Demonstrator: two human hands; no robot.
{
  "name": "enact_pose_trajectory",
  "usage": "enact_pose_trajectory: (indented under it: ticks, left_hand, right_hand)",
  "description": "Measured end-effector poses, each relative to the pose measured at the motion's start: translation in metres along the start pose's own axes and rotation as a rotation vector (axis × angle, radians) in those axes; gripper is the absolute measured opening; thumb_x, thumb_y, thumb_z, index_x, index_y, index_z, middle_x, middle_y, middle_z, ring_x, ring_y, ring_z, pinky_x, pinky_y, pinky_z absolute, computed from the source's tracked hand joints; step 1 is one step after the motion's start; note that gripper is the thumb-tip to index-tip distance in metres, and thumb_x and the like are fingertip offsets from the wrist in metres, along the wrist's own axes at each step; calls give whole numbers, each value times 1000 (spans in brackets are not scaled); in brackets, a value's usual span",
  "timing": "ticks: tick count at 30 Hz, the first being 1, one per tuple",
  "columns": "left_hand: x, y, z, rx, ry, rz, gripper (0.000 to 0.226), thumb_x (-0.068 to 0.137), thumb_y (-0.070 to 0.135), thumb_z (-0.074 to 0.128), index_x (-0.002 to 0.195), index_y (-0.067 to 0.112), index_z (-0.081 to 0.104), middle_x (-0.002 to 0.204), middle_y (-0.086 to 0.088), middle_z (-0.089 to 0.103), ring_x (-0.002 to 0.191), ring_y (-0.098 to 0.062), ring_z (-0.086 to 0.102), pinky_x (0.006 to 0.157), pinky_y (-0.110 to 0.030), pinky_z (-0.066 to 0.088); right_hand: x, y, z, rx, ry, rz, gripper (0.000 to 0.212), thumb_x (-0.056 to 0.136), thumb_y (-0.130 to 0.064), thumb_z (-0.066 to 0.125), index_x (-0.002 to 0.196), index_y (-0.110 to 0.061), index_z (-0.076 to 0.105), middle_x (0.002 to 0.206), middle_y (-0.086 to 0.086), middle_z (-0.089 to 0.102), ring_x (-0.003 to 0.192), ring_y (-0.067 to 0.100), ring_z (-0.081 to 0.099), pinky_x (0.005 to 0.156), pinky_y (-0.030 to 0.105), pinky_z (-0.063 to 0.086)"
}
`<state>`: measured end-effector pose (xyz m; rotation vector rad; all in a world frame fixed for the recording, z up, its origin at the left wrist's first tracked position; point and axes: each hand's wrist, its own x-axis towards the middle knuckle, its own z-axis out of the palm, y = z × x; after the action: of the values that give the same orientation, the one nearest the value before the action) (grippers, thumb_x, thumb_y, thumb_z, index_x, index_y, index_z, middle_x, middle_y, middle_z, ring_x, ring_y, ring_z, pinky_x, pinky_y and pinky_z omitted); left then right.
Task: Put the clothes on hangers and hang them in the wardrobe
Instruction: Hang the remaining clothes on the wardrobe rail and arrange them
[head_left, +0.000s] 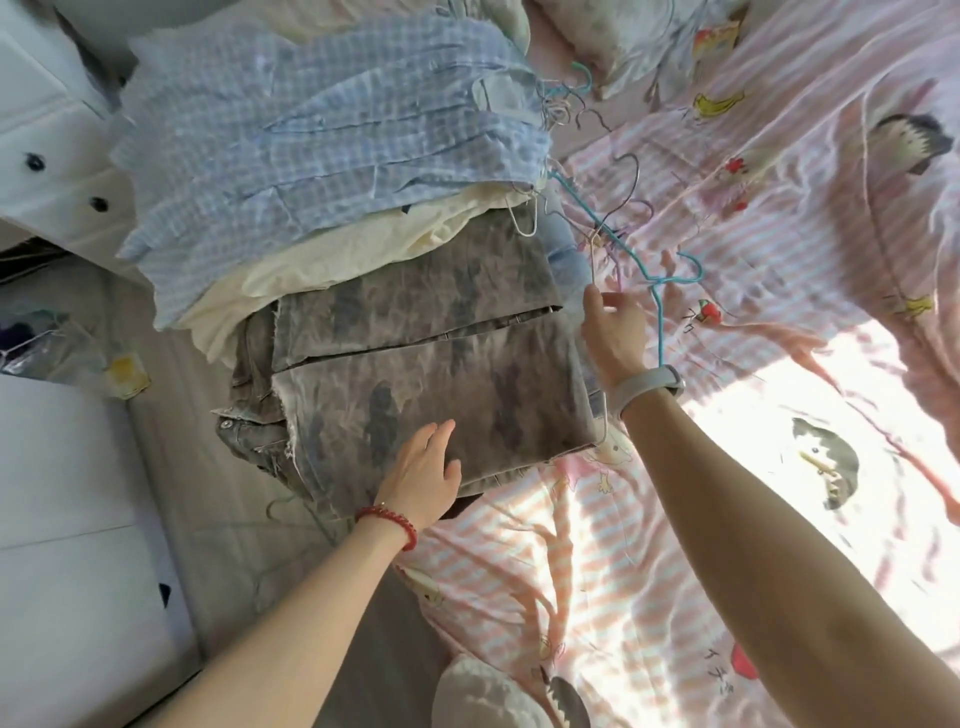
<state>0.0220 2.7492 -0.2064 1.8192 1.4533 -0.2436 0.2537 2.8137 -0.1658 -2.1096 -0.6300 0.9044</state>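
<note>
Both bare arms reach forward. The left hand (415, 480) lies flat, palm down, fingers straight. The right hand (615, 332) is raised, fingers loosely curled upward.

A pile of clothes lies at the edge of a bed covered by a pink striped sheet (779, 218) with cartoon prints. Uppermost at the near end: folded grey tie-dyed jeans (426, 374); behind them, a cream garment (332, 260) and a blue checked shirt (311, 119). The left hand (421, 478), with a red bead bracelet (389, 522) at its wrist, rests flat with straight fingers on the jeans. The right hand (615, 332), wearing a grey wristband (649, 389), pinches a white wire hanger (595, 260) beside a blue hanger (660, 291). A white drawer unit (47, 171) stands at the far left.
</note>
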Motion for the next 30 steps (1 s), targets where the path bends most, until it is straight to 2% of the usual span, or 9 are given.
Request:
enact_pose_trajectory:
  ticks: [4,8,13,18,21,23,26,28,30]
  left_hand:
    - [-6,5,-23,10,122,103,44,97,21,40,140,14,34,145,-3,33,134,-17,30,108,-33,28]
    - [-6,14,-48,2,233,192,39,96,18,41,134,12,44,139,-3,40,130,-18,36,105,-30,29]
    - [0,50,-87,68,391,402,57,94,17,47,145,13,22,152,-12,17,140,-25,17,112,-29,12]
    - [1,82,-123,443,442,675,61,92,25,53,143,22,21,153,-15,15,140,-41,8,110,-55,16]
    - [-8,77,-134,458,452,641,37,94,28,47,130,20,51,150,-5,30,142,-34,7,110,-58,8]
    - [-18,66,-137,410,502,612,26,94,28,47,109,14,63,130,-8,53,139,-28,24,111,-54,6]
    - [-42,40,-134,314,579,511,21,91,25,54,93,8,67,90,-11,62,101,-30,58,109,-50,22]
    - [-64,16,-124,238,592,432,21,90,26,56,88,7,67,79,-10,58,80,-30,57,90,-44,43]
    - [-88,-12,-107,139,572,336,22,91,27,54,87,8,66,78,-8,56,77,-27,56,75,-37,44]
  right_hand:
    - [-32,-1,9,53,89,-6,52,93,-37,44,51,-16,24,48,-2,25,45,13,26,51,28,22]
    - [-75,20,4,137,180,8,50,94,-36,43,50,-18,28,48,-5,31,49,9,30,59,28,25]
    - [-129,46,-17,109,115,-173,45,94,-33,44,56,-17,29,52,-8,27,49,7,26,51,29,21]
    - [-154,44,-31,27,1,-402,47,92,-30,48,54,-21,23,50,-5,25,49,5,25,50,33,27]
    - [-159,37,-32,-14,-56,-476,47,92,-31,49,53,-23,23,50,-3,26,48,9,28,49,38,29]
    - [-162,34,-29,-74,-56,-496,47,91,-29,52,52,-25,25,47,-6,29,47,11,33,50,40,32]
    - [-163,29,-21,-157,-23,-493,39,90,-29,54,55,-27,36,49,-9,39,50,17,45,53,40,38]
    - [-164,27,-14,-232,-25,-553,25,89,-27,57,64,-21,53,58,-4,52,59,22,55,55,40,43]
    - [-167,24,-3,-327,-46,-720,15,87,-21,60,76,-11,64,67,3,59,63,27,59,54,37,45]
